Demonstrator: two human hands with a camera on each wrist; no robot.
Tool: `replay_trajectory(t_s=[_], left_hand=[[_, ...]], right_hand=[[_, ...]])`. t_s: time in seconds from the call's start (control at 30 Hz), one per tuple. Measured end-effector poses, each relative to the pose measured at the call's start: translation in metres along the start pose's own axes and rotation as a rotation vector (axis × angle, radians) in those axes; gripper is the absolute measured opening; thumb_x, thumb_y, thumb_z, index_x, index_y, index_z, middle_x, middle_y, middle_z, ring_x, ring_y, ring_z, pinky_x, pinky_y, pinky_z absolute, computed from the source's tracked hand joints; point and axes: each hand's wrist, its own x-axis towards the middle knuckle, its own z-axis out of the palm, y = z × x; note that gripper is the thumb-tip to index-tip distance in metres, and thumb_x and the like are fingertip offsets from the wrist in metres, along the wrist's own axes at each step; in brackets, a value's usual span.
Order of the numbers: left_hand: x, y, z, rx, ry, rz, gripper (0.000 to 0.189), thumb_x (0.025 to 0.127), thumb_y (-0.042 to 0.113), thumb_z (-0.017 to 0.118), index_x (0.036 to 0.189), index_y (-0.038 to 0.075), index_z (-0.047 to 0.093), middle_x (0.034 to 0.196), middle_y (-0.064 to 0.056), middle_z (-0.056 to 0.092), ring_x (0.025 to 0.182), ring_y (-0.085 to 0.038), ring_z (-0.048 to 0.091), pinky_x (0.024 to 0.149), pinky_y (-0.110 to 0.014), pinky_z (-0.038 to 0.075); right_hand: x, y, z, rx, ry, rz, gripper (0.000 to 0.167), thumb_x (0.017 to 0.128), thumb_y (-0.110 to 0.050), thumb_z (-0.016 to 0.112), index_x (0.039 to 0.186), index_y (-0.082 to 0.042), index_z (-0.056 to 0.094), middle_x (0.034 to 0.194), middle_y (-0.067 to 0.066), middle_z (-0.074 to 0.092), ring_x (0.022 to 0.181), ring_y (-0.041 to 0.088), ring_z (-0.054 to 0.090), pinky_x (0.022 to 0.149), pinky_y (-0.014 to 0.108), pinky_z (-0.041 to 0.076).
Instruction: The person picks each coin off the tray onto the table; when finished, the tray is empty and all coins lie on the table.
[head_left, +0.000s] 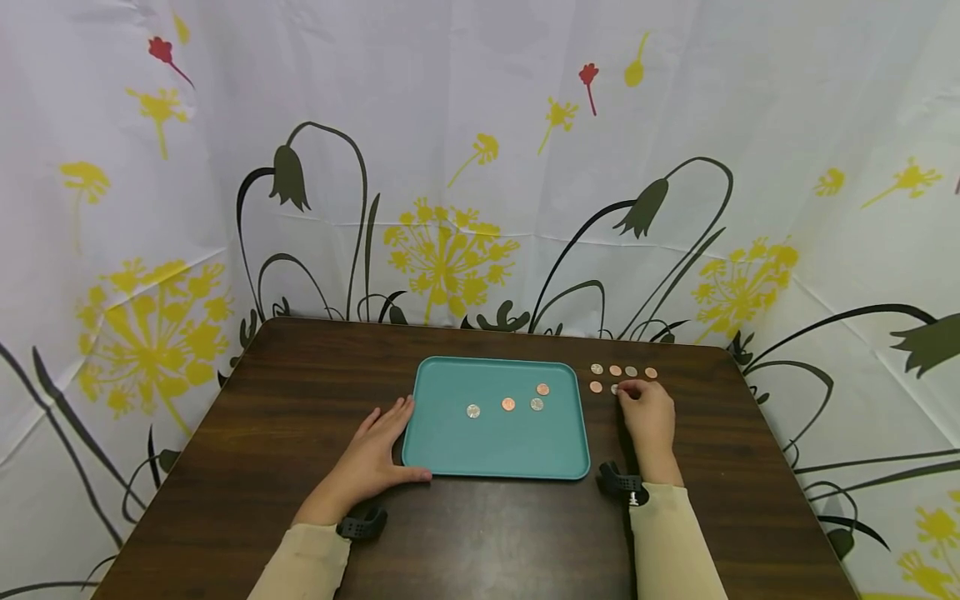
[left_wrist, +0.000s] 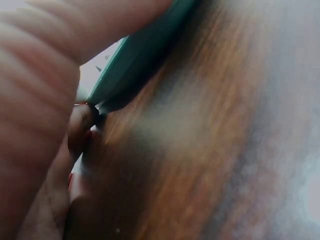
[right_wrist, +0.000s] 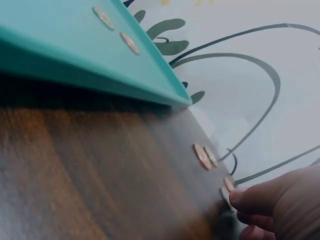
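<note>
A teal tray [head_left: 495, 454] lies on the table with two silver coins, one of them left of centre [head_left: 473, 411], and two copper coins, one near the middle [head_left: 508, 404]. My left hand [head_left: 367, 458] rests along the tray's left side, fingers extended and thumb at its near left corner. Right of the tray, my right hand [head_left: 648, 417] pinches a silver coin [right_wrist: 226, 196] at the tabletop between thumb and fingers. Beside that coin lies a copper coin [head_left: 596, 387]. Behind it runs a row of silver and copper coins, among them a copper one [head_left: 615, 371].
The dark wooden table [head_left: 315, 392] reaches back to a white curtain [head_left: 480, 83] printed with flowers. Black bands sit on both wrists, the left band [head_left: 363, 525] and the right band [head_left: 621, 482].
</note>
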Motion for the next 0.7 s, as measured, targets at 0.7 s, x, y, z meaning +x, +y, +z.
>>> replay_trajectory(t_s=[0.7], left_hand=[[0.0,0.0,0.0,0.002,0.012,0.006,0.131,0.077,0.068,0.091,0.173,0.005,0.027,0.18,-0.013,0.028,0.169,-0.035,0.027,0.136,-0.064,0.011]], right_hand=[[-0.024,-0.069,0.033,0.116,-0.319,-0.28,0.033,0.1,-0.016,0.082,0.132,-0.009,0.079,0.108,0.012,0.071,0.079,0.018,0.06,0.067,0.03,0.051]])
